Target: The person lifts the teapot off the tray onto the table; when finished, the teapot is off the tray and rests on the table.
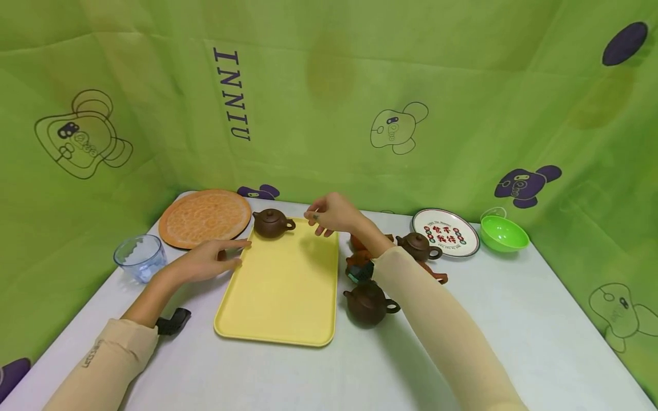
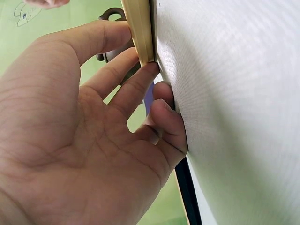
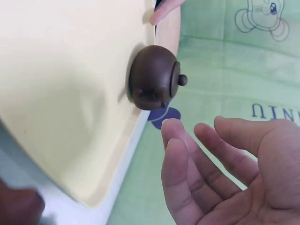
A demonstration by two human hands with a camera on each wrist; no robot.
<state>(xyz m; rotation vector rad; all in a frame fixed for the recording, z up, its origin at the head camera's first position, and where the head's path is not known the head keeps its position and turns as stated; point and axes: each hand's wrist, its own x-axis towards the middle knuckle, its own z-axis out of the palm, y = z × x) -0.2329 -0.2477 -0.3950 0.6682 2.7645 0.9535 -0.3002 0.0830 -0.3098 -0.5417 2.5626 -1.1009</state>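
Note:
My left hand is at the left side of the yellow tray, its fingertips touching the rim in the left wrist view. My right hand hovers above the tray's far right end, fingers loosely bent around nothing. On the tray's far left corner stands a dark brown teapot with its lid on. The right wrist view shows this teapot apart from my right fingertips. Right of the tray is a group of teapots: a dark one in front, another behind, and reddish-brown ones partly hidden by my right arm.
An orange round mat and a clear blue glass bowl are at the left. A black object lies by my left wrist. At the back right are a white plate with red characters and a green bowl. Green curtains enclose the table.

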